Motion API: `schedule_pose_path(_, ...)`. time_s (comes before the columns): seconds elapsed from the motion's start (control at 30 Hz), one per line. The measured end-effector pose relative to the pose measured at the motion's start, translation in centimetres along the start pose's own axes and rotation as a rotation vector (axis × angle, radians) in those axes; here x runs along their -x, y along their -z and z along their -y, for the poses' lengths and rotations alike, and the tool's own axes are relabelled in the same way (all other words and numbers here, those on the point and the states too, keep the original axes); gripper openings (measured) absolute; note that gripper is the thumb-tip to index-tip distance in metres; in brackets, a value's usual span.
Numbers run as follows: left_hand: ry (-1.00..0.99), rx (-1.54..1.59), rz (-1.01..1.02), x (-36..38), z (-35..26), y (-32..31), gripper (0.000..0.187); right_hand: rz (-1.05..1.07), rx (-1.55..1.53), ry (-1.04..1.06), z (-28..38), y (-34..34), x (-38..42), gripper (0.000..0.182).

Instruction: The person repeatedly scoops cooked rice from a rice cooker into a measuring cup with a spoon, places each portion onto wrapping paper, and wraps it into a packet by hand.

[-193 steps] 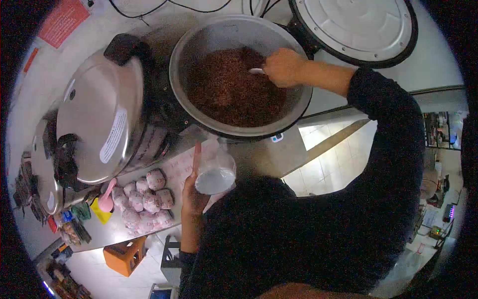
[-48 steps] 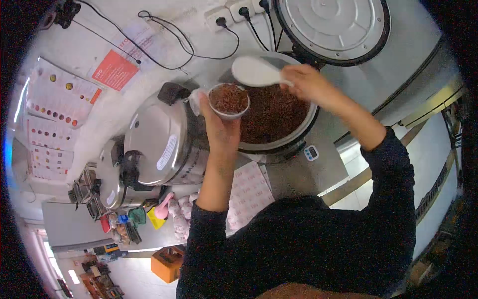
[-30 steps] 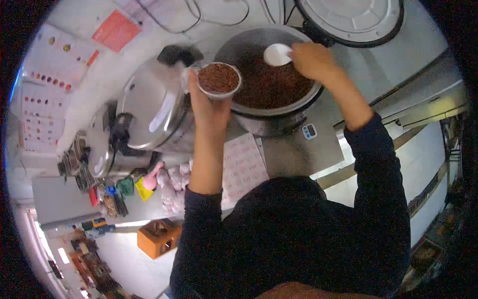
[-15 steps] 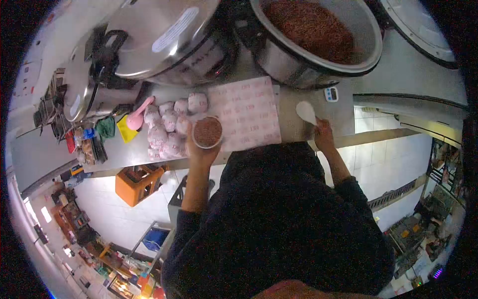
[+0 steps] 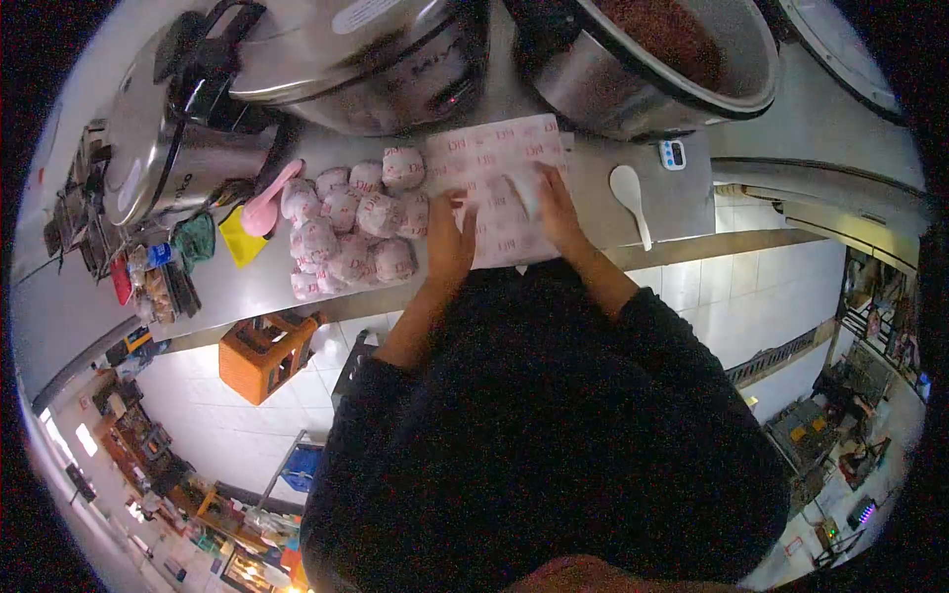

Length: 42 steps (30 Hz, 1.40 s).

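Note:
A stack of white wrapping paper with red print (image 5: 484, 148) lies flat on the counter in front of me. My left hand (image 5: 453, 237) rests at its left side, thumb and fingers apart. My right hand (image 5: 560, 212) is over the right part of the stack, its fingers on a blurred white shape that looks like the small cup (image 5: 526, 195). Whether rice is in the cup or under it is hidden. To the right, a white rice spoon (image 5: 630, 198) lies on the counter. Several paper-wrapped balls (image 5: 346, 255) are heaped left of my left hand.
An uncovered cooker of reddish-brown rice (image 5: 657, 94) stands at the back right, with a lidded cooker (image 5: 386, 89) at the back left. A small timer (image 5: 672, 155), a pink spoon (image 5: 262, 212) and a yellow piece (image 5: 242, 237) lie around. An orange crate (image 5: 262, 361) is on the floor.
The rice spoon has left my right hand and lies on the counter. The rice-filled cup is no longer upright in my left hand. Both hands have come together over the paper.

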<state>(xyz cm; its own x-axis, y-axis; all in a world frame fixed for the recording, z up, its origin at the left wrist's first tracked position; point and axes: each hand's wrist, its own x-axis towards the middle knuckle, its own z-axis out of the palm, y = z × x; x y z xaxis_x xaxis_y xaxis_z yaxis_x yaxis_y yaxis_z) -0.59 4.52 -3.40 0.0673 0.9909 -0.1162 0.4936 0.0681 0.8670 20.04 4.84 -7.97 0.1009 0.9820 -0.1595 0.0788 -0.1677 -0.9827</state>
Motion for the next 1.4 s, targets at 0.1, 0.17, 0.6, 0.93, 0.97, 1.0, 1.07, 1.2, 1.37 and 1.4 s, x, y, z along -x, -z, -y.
schedule_pose_path(0.1, -0.483, -0.385, 0.243, 3.1, 5.0, 1.0, 0.035, 0.128, 0.728, 0.434, 1.3, -1.0, -0.2, 0.049)
schedule_pose_path(0.17, -0.630, -0.446, 0.329, 3.8, 8.3, 0.4, 0.029, 0.147, 0.954, 0.589, 1.0, -1.7, -0.1, 0.051)
schedule_pose_path(0.6, -0.579, -0.623, 0.487, 0.7, 7.7, 0.3, 0.014, -0.079, 0.874, 0.445, 0.1, -1.3, -1.0, 0.022)
schedule_pose_path(0.93, -0.484, -0.434, 0.467, -0.3, 7.6, 1.2, 0.023, -0.358, 1.400, 0.542, 4.4, 9.9, -0.4, 0.026)
schedule_pose_path(0.97, -0.508, -0.391, 0.471, -0.4, 8.4, 1.0, 0.024, -0.134, 1.338, 0.509, 5.5, 9.3, 0.1, 0.028)
schedule_pose_path(1.0, -0.501, -0.353, 0.440, -0.3, 8.0, 1.1, 0.023, 0.090, 1.264, 0.472, 6.7, 8.4, 0.7, 0.029)
schedule_pose_path(1.07, -0.485, -0.281, 0.385, -0.2, 6.8, 1.8, 0.022, 0.401, 1.113, 0.486, 6.1, 7.4, 2.2, 0.029)
schedule_pose_path(1.2, -0.558, -0.286, 0.446, -0.1, 9.4, 1.6, 0.022, 0.623, 1.004, 0.574, 1.0, 6.8, 3.6, 0.022)
schedule_pose_path(1.37, -0.302, -0.196, 0.373, 1.0, 4.2, 2.6, 0.020, 0.661, 0.909, 0.442, 1.9, 6.5, 2.6, 0.016)
schedule_pose_path(1.4, -0.335, -0.211, 0.343, 1.1, 2.7, 2.8, 0.020, 0.655, 0.891, 0.414, 2.3, 6.3, 2.4, 0.016)
